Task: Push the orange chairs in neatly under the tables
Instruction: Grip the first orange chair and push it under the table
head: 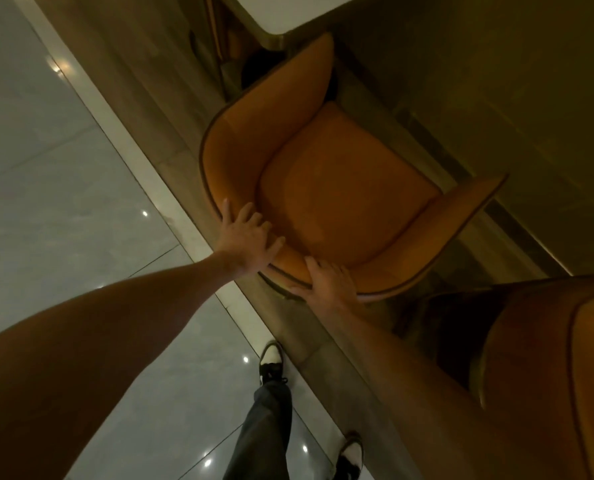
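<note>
An orange upholstered chair [340, 188] with a curved wrap-around back stands in the middle of the view, its seat facing a pale table [275, 19] at the top. Its front left arm reaches up to the table's rounded corner. My left hand [245, 239] lies on the rim of the backrest, fingers curled over the top edge. My right hand [326, 280] grips the same rim a little to the right, thumb on the outer shell. A second orange chair [548, 375] shows partly at the lower right.
The chairs stand on a brown floor band [157, 116] running diagonally. Left of it a pale strip borders glossy grey tiles [46, 202]. My legs in dark trousers and black-and-white shoes [271, 362] stand at the bottom. Another chair's frame [219, 39] shows under the table.
</note>
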